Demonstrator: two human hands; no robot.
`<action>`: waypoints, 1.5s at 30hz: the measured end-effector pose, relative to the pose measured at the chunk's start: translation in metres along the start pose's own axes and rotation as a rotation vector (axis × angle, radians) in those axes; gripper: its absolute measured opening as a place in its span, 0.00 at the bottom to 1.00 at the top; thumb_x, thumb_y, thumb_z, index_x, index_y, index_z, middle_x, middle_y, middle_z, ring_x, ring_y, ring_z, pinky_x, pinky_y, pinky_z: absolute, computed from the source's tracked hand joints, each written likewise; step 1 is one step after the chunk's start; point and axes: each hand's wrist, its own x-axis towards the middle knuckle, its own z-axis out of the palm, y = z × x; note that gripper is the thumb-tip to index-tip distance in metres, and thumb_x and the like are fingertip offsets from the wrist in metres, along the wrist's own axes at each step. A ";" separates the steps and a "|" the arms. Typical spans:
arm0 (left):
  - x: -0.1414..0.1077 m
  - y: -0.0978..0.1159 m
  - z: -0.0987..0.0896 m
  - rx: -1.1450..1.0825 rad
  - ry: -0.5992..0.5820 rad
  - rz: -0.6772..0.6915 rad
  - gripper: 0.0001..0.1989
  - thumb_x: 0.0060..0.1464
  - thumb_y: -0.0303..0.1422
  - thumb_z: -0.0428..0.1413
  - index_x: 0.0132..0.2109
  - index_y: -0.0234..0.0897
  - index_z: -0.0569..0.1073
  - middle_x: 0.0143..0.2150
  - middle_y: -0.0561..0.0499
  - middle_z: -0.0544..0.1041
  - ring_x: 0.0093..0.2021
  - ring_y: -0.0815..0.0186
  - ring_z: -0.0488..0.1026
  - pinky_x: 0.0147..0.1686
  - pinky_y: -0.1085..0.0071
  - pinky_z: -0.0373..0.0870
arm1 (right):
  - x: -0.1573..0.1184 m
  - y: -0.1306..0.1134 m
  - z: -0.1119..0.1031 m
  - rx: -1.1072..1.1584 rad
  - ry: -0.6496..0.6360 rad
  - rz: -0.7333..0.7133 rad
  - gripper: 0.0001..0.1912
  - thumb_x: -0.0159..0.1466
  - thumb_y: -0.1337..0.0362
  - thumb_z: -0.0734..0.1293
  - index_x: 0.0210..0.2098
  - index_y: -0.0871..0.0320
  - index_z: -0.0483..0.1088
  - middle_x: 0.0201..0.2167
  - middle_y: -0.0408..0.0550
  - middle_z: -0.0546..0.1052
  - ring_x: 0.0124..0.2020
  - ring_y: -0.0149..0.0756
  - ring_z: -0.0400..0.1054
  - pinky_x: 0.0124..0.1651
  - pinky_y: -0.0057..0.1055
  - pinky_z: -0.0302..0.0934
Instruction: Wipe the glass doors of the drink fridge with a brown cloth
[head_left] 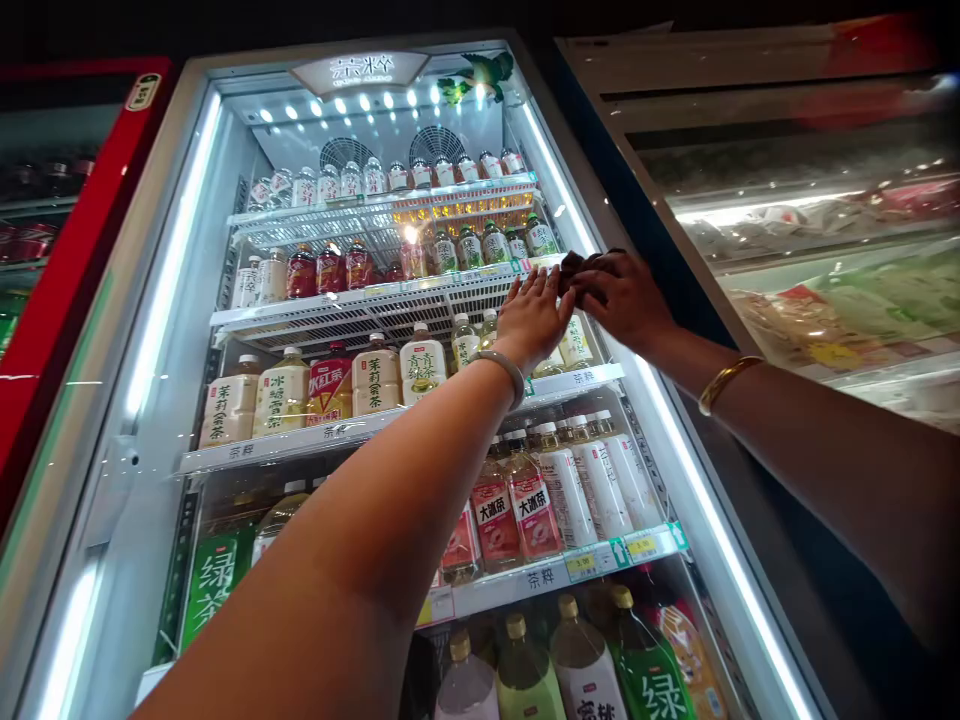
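My left hand (534,312) reaches up in front of a lit drinks cooler (161,330), a grey bangle on its wrist. Its fingers are stretched out and it seems to lie flat against the glass door. Close beside it, at the door's right edge, my right hand (628,300) has bent fingers around a dark, crumpled, cloth-like thing (574,268). Whether that thing is a cloth I cannot tell for sure. A gold bracelet (727,380) circles the right wrist. Behind the hands stand bottled drinks (424,365), partly hidden by my left arm.
Several white shelves (577,380) carry rows of bottles, with larger bottles (589,660) at the bottom. To the left stands a red-framed cooler (82,290). On the right, another chilled display (832,320) holds bagged goods. Bright light strips (172,260) run along the cooler's sides.
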 end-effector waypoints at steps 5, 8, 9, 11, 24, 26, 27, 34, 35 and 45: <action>-0.003 -0.030 -0.024 0.044 -0.042 -0.057 0.34 0.74 0.42 0.36 0.80 0.33 0.51 0.82 0.45 0.54 0.82 0.61 0.45 0.81 0.54 0.40 | 0.037 0.000 0.003 -0.047 0.063 0.269 0.23 0.70 0.60 0.63 0.59 0.66 0.76 0.66 0.70 0.64 0.65 0.55 0.57 0.70 0.59 0.51; -0.006 -0.047 -0.035 0.059 -0.012 -0.100 0.33 0.74 0.39 0.36 0.79 0.33 0.52 0.81 0.45 0.55 0.82 0.59 0.46 0.81 0.51 0.41 | 0.043 -0.036 0.020 -0.023 0.037 0.175 0.23 0.69 0.57 0.66 0.58 0.62 0.77 0.66 0.64 0.66 0.66 0.56 0.57 0.71 0.59 0.53; -0.009 -0.054 -0.039 0.063 0.008 -0.104 0.32 0.74 0.38 0.37 0.79 0.34 0.53 0.81 0.45 0.56 0.82 0.58 0.47 0.81 0.50 0.41 | 0.040 -0.048 0.024 -0.001 0.015 0.078 0.22 0.69 0.56 0.67 0.57 0.59 0.78 0.66 0.60 0.67 0.66 0.55 0.58 0.70 0.57 0.54; -0.015 -0.067 -0.044 0.069 0.035 -0.104 0.31 0.73 0.37 0.39 0.79 0.36 0.55 0.81 0.45 0.58 0.82 0.57 0.49 0.80 0.48 0.42 | 0.030 -0.064 0.028 0.044 -0.036 -0.150 0.21 0.69 0.54 0.67 0.57 0.54 0.79 0.66 0.55 0.70 0.66 0.54 0.59 0.70 0.54 0.57; -0.069 -0.112 -0.072 0.168 -0.040 -0.162 0.34 0.70 0.35 0.39 0.79 0.33 0.52 0.82 0.48 0.53 0.82 0.62 0.46 0.81 0.56 0.40 | 0.016 -0.148 0.061 0.094 -0.004 -0.369 0.18 0.70 0.56 0.64 0.55 0.49 0.80 0.63 0.51 0.73 0.66 0.54 0.59 0.72 0.56 0.57; -0.078 -0.122 -0.079 0.189 -0.059 -0.171 0.34 0.70 0.35 0.38 0.80 0.34 0.51 0.82 0.50 0.52 0.83 0.62 0.45 0.81 0.57 0.40 | 0.013 -0.142 0.061 0.105 0.022 -0.390 0.16 0.69 0.56 0.66 0.53 0.45 0.81 0.61 0.49 0.74 0.63 0.54 0.62 0.68 0.56 0.60; -0.082 -0.127 -0.081 0.200 -0.070 -0.170 0.34 0.70 0.35 0.37 0.80 0.34 0.51 0.82 0.51 0.51 0.83 0.63 0.45 0.81 0.58 0.39 | 0.013 -0.137 0.061 0.105 0.047 -0.339 0.16 0.69 0.55 0.66 0.53 0.45 0.81 0.60 0.51 0.74 0.62 0.56 0.62 0.66 0.57 0.61; -0.098 -0.137 -0.085 0.230 -0.059 -0.185 0.34 0.70 0.35 0.37 0.80 0.36 0.50 0.83 0.53 0.50 0.83 0.65 0.44 0.81 0.62 0.38 | 0.012 -0.172 0.074 0.098 0.121 -0.226 0.20 0.69 0.55 0.65 0.54 0.54 0.81 0.61 0.59 0.73 0.64 0.62 0.60 0.65 0.62 0.60; -0.100 -0.137 -0.086 0.227 -0.058 -0.188 0.34 0.70 0.35 0.37 0.80 0.35 0.50 0.83 0.52 0.51 0.83 0.65 0.45 0.81 0.61 0.39 | 0.006 -0.180 0.074 0.101 0.085 -0.324 0.19 0.70 0.56 0.64 0.53 0.52 0.82 0.60 0.56 0.75 0.63 0.59 0.61 0.67 0.60 0.60; -0.113 -0.147 -0.083 0.223 -0.042 -0.181 0.35 0.69 0.34 0.38 0.80 0.31 0.50 0.83 0.50 0.49 0.83 0.64 0.43 0.81 0.62 0.36 | 0.006 -0.160 0.071 0.038 0.131 -0.180 0.20 0.69 0.52 0.66 0.53 0.52 0.82 0.58 0.59 0.75 0.60 0.63 0.61 0.58 0.63 0.61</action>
